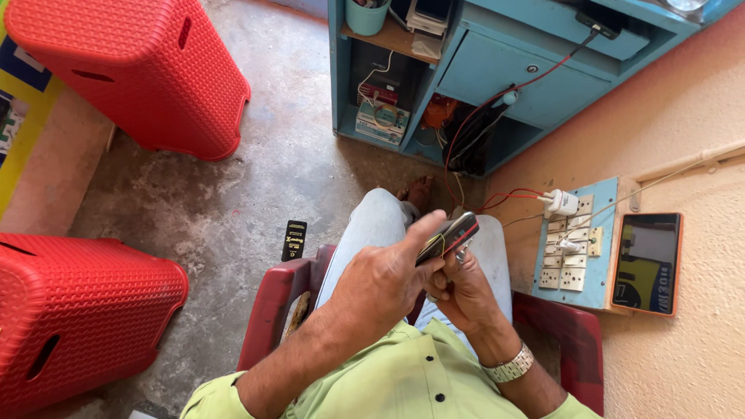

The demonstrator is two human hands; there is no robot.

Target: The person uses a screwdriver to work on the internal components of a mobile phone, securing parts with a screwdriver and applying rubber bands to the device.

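Note:
I sit in a dark red plastic chair (273, 304), in light blue trousers and a green shirt. My left hand (384, 281) grips a small dark phone-like device (448, 237) with a red edge and thin wires, thumb and forefinger pinching its lower end. My right hand (462, 293), with a metal watch (511, 366) on the wrist, sits just under the device and holds a small metal tool against it; the tool's tip is mostly hidden by the fingers.
Two red plastic stools (140, 70) (74, 318) stand on the concrete floor at left. A small black object (294, 240) lies on the floor. A blue cabinet (497, 77) with wires stands ahead. A switchboard (576, 244) with a white charger and a phone (647, 262) hang on the right wall.

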